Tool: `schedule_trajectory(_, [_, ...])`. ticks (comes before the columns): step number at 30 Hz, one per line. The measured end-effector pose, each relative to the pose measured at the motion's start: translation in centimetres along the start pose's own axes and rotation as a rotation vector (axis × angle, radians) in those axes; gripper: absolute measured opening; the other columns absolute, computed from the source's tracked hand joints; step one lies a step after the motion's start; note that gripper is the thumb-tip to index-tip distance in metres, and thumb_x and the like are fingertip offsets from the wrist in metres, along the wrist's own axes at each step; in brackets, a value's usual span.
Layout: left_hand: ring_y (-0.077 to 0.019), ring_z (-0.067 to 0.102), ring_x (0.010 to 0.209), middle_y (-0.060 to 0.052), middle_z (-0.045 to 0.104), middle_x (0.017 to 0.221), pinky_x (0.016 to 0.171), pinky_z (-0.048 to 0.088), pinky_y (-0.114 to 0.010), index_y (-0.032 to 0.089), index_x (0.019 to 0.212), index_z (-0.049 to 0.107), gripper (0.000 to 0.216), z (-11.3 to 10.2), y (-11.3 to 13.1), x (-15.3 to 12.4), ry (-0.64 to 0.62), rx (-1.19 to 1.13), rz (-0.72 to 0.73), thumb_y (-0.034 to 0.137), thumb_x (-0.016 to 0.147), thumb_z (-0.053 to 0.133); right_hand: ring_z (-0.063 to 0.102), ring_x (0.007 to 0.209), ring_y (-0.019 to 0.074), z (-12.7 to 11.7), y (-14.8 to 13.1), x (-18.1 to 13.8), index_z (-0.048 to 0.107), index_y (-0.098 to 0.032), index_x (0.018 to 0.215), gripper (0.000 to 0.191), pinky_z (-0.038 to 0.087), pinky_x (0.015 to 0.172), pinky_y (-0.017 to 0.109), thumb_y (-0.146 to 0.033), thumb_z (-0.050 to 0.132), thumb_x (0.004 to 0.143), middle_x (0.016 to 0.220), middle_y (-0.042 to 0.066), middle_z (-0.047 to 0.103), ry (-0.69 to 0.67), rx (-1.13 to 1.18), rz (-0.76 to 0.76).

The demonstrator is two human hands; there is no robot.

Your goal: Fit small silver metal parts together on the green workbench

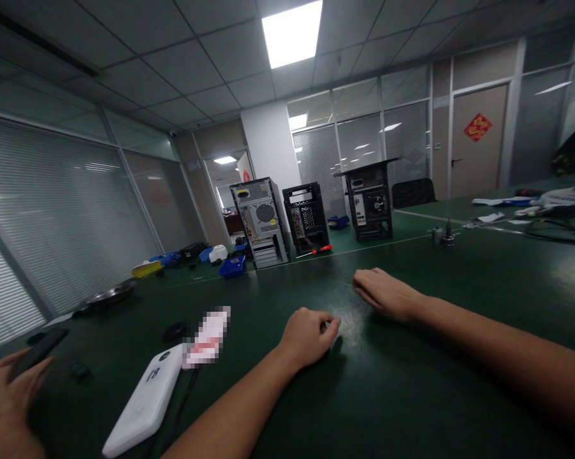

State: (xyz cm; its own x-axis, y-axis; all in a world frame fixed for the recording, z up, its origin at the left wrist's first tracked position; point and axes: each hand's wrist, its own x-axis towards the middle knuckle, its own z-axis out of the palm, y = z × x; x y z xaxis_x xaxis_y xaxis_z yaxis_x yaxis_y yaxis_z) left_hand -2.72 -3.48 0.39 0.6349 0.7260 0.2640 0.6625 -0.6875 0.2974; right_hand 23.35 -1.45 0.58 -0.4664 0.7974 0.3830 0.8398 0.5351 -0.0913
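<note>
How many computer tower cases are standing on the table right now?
3. A silver-backed case on the left, a black open case right beside it, and a black case further right, apart from them. Other cases may be out of frame.

- An office room is serving as a computer workshop here.
- A suspended tile ceiling [182,64] with a recessed light panel [292,32] is running overhead.
- Glass partitions with closed blinds [53,210] are lining the walls, and a wooden door [479,140] is standing shut.
- Three desktop tower cases [261,223], one with its side open, are standing on a long green work table [412,395].
- A red-handled screwdriver [322,250] and blue parts bins [232,268] are lying by the cases.
</note>
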Motion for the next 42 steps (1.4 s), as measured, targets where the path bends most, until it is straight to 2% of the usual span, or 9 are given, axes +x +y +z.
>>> schedule_trajectory(4, [-0.0170,0.062,0.067,-0.005,0.071,0.079,0.066,0.043,-0.027,0.020,0.098,0.074,0.044,0.1,-0.3,0.0,-0.030,-0.018,0.007,0.046,0.096,0.039,0.055,0.085,0.0176,0.2,6.9,-1.3,0.052,-0.019,0.101,0.042,0.042,0.082,0.036,-0.048,0.022,0.098,0.099,0.009,0.060,0.013,0.029,0.243])
schedule_trajectory(8, [-0.0185,0.064,0.070,-0.006,0.072,0.080,0.067,0.045,-0.027,0.019,0.098,0.074,0.041,0.1,-0.4,-0.1,-0.031,-0.001,0.006,0.044,0.095,0.042,0.058,0.085,0.0184,0.4,13.3,-3.4,0.048,-0.018,0.102,0.034,0.046,0.079,0.034,-0.044,0.026,0.096,0.100,0.011,0.062,0.022,0.061,0.453])
schedule_trajectory(13, [-0.0182,0.064,0.070,-0.005,0.072,0.080,0.068,0.045,-0.028,0.021,0.099,0.074,0.038,0.0,-0.3,-0.2,-0.033,-0.015,0.002,0.043,0.094,0.044,0.060,0.087,0.0193,0.7,17.6,-4.6,0.046,-0.017,0.103,0.032,0.047,0.077,0.031,-0.039,0.024,0.094,0.104,0.015,0.063,0.052,0.092,0.635])
schedule_trajectory(19, [-0.0172,0.063,0.069,-0.003,0.071,0.079,0.066,0.045,-0.027,0.022,0.100,0.074,0.037,0.1,-0.5,-0.1,-0.032,-0.045,0.015,0.043,0.094,0.044,0.059,0.093,0.0213,0.9,18.3,-4.8,0.048,-0.014,0.114,0.041,0.045,0.080,0.033,-0.042,0.023,0.096,0.112,0.018,0.061,0.099,0.072,0.693])
schedule_trajectory(24, [-0.0169,0.062,0.068,-0.003,0.070,0.078,0.065,0.044,-0.027,0.022,0.100,0.074,0.037,0.3,-0.7,0.0,-0.032,-0.035,0.014,0.043,0.094,0.045,0.056,0.104,0.0235,-0.6,18.0,-5.0,0.059,-0.014,0.113,0.044,0.041,0.089,0.034,-0.045,0.036,0.094,0.119,0.017,0.059,0.125,0.005,0.645])
schedule_trajectory(27, [-0.0172,0.062,0.069,-0.003,0.070,0.079,0.066,0.044,-0.027,0.022,0.101,0.074,0.037,0.3,-0.7,0.0,-0.042,-0.027,0.015,0.043,0.094,0.044,0.056,0.103,0.0244,-1.9,17.6,-5.3,0.065,-0.017,0.110,0.042,0.041,0.088,0.037,-0.047,0.043,0.091,0.118,0.014,0.062,0.125,-0.041,0.629])
schedule_trajectory(31, [-0.0172,0.062,0.069,-0.003,0.070,0.079,0.065,0.043,-0.027,0.022,0.101,0.074,0.037,0.3,-0.7,0.0,-0.040,-0.024,0.017,0.043,0.094,0.044,0.059,0.100,0.0248,-3.0,17.5,-5.9,0.065,-0.020,0.117,0.045,0.042,0.085,0.038,-0.050,0.044,0.090,0.117,0.011,0.065,0.139,-0.078,0.659])
schedule_trajectory(37, [-0.0169,0.062,0.068,-0.003,0.071,0.079,0.065,0.043,-0.027,0.022,0.098,0.074,0.036,0.6,-1.0,0.0,-0.027,-0.029,0.032,0.042,0.094,0.045,0.063,0.096,0.0210,-3.1,18.7,-6.7,0.068,-0.022,0.112,0.039,0.048,0.084,0.033,-0.045,0.053,0.084,0.110,0.006,0.069,0.076,-0.059,0.651])
schedule_trajectory(42, [-0.0171,0.063,0.068,-0.003,0.071,0.079,0.064,0.043,-0.026,0.022,0.099,0.074,0.035,0.7,-1.0,0.1,-0.025,-0.038,0.037,0.041,0.093,0.046,0.064,0.096,0.0228,-3.5,19.2,-6.8,0.069,-0.023,0.112,0.044,0.050,0.084,0.035,-0.052,0.052,0.084,0.109,0.006,0.070,0.094,-0.078,0.642])
